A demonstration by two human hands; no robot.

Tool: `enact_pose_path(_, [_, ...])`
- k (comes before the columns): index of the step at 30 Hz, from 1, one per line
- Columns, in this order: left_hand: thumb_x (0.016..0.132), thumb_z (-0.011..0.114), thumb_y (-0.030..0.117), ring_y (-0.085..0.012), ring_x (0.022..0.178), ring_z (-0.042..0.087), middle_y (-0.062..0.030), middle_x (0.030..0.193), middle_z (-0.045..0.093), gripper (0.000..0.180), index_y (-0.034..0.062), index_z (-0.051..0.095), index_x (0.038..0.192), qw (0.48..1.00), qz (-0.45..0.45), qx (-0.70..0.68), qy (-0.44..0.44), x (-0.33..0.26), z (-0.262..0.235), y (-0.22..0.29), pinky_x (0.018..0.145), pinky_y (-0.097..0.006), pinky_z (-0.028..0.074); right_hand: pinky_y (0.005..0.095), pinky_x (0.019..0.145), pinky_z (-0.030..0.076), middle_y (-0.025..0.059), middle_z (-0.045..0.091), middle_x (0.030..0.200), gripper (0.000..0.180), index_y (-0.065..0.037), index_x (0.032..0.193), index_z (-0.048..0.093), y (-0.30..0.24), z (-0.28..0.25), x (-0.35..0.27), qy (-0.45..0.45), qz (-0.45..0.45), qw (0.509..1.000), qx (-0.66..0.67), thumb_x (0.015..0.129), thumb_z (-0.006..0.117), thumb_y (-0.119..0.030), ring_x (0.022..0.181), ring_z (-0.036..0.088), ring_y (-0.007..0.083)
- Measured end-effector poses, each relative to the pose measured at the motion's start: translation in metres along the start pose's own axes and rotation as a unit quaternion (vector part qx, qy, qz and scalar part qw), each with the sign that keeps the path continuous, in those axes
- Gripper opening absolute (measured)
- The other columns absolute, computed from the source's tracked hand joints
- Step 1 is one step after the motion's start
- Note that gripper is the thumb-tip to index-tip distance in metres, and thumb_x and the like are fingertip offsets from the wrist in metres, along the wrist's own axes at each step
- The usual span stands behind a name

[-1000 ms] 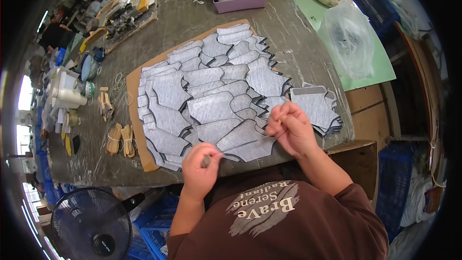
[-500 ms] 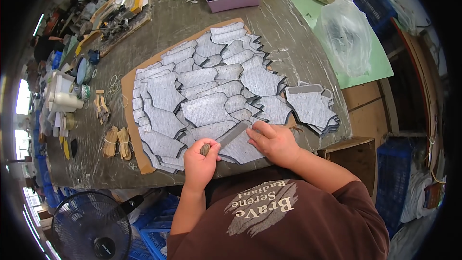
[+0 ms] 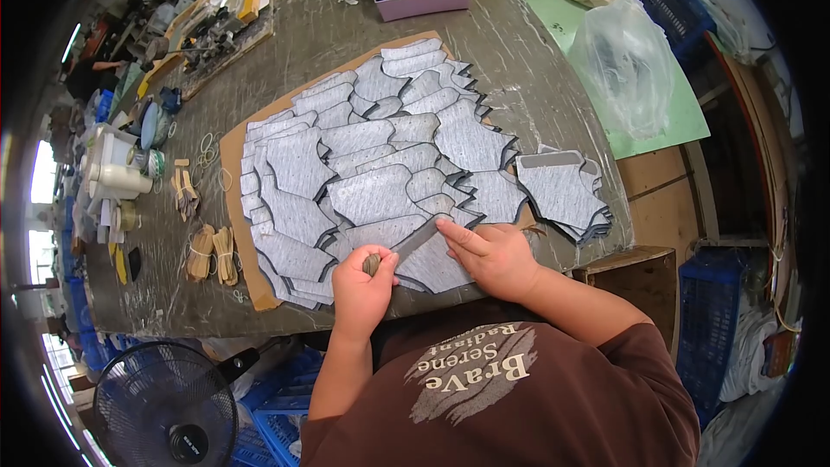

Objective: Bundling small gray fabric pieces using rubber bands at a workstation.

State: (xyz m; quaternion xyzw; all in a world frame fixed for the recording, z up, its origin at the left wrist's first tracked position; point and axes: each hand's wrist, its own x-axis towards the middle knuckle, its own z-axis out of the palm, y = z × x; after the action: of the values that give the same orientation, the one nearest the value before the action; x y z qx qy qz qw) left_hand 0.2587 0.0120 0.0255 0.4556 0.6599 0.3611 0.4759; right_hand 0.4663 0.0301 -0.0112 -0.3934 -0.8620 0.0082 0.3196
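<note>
Grey speckled fabric pieces (image 3: 372,195) with dark edges lie overlapping in rows. On the nearest piece (image 3: 437,264) a dark grey strip (image 3: 418,242) runs along its slanted upper edge. My left hand (image 3: 363,290) is closed round a small brownish bundle (image 3: 371,265), whose end pokes out of the fist; its thumb and finger meet the strip's lower end. My right hand (image 3: 494,259) has its fingers stretched out, the index fingertip pressing on the strip's upper end. To the right, a small stack of similar pieces (image 3: 564,192) has a grey strip on its top piece.
Brown cardboard (image 3: 264,296) lies under the pieces on the worn table (image 3: 298,52). Tied bundles of tan strips (image 3: 201,255) lie to the left. At the back stand a purple box (image 3: 424,3) with jars and a clear plastic bag (image 3: 624,69). A black fan (image 3: 164,406) stands lower left.
My right hand's index finger has stretched out onto the strip's upper end, covering more of it. My left hand keeps its grip nearly in place. The view has shifted slightly.
</note>
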Motion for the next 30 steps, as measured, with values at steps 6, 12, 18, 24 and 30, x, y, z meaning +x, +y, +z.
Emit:
enact_pose_path(6, [0.076,0.065,0.004,-0.0271,0.06,0.055,-0.0129,0.065,0.056,0.008,-0.0004,0.059,0.074,0.958,0.194,0.199,0.066,0.001,0.005,0.002,0.056,-0.036,0.042,0.0287,0.046,0.044,-0.0024,0.059,0.113,0.01,-0.006,0.078,0.061,0.0,-0.001,0.001,-0.011,0.008,1.0,-0.001,0.072,0.068,-0.011,0.051,0.05,0.0123])
enact_pose_path(12, [0.073,0.065,-0.001,-0.0291,0.062,0.053,-0.0128,0.071,0.054,0.009,0.0004,0.057,0.077,0.923,0.314,0.202,0.088,-0.002,0.006,0.002,0.059,-0.035,0.043,0.0327,0.057,0.049,0.0078,0.058,0.108,0.04,-0.006,0.108,0.056,0.002,-0.015,0.003,0.015,0.121,0.985,0.122,0.073,0.07,-0.018,0.067,0.061,0.0234])
enact_pose_path(18, [0.083,0.058,-0.002,-0.0119,0.057,0.053,-0.0118,0.085,0.062,0.007,0.0007,0.054,0.088,0.989,0.109,-0.099,0.0,-0.015,0.004,0.0,0.051,-0.022,0.043,0.0316,0.059,0.048,0.0126,0.062,0.079,0.014,-0.003,0.089,0.062,-0.001,-0.033,0.012,0.036,0.227,0.905,0.358,0.076,0.066,-0.007,0.069,0.061,0.0276])
enact_pose_path(24, [0.089,0.055,0.007,-0.0082,0.052,0.051,-0.0063,0.073,0.056,0.016,-0.0006,0.049,0.101,0.973,0.054,-0.221,-0.049,-0.005,0.003,-0.002,0.047,-0.021,0.044,0.0231,0.057,0.043,0.0035,0.061,0.068,0.012,0.003,0.09,0.063,0.052,-0.092,-0.008,0.134,0.462,0.832,0.277,0.079,0.062,-0.005,0.063,0.053,0.0067])
enact_pose_path(30, [0.089,0.06,0.027,-0.0088,0.056,0.047,-0.0052,0.076,0.051,0.038,-0.0018,0.049,0.111,0.964,0.081,-0.214,-0.135,-0.008,0.012,-0.004,0.052,-0.021,0.043,0.0354,0.069,0.046,0.0131,0.056,0.096,0.021,-0.004,0.094,0.063,0.059,-0.099,-0.003,0.131,0.399,0.902,-0.102,0.074,0.067,-0.007,0.081,0.057,0.0303])
